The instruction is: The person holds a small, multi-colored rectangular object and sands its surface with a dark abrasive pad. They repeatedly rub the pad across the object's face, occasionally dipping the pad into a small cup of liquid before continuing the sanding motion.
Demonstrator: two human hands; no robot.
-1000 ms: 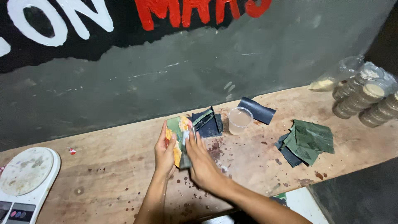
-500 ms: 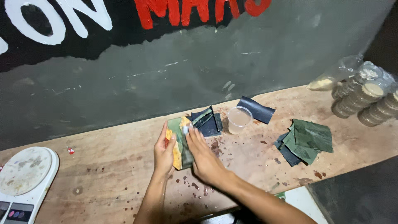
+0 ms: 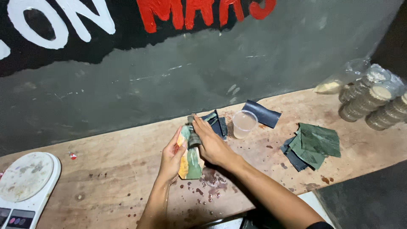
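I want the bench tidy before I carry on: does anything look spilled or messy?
Yes. Dark reddish drips and stains spot the wooden bench below the hands, and more near the plastic cup. Sandpaper pieces lie in a loose heap.

Dim, warm light falls from above onto the worn wooden counter point(image 3: 106, 178), leaving soft, short shadows. The dark grey painted wall point(image 3: 169, 85) fades darker toward the upper corners, and the lower right corner is nearly black. Focus is fairly sharp centrally, slightly soft and grainy at the edges. No strong glare shows.
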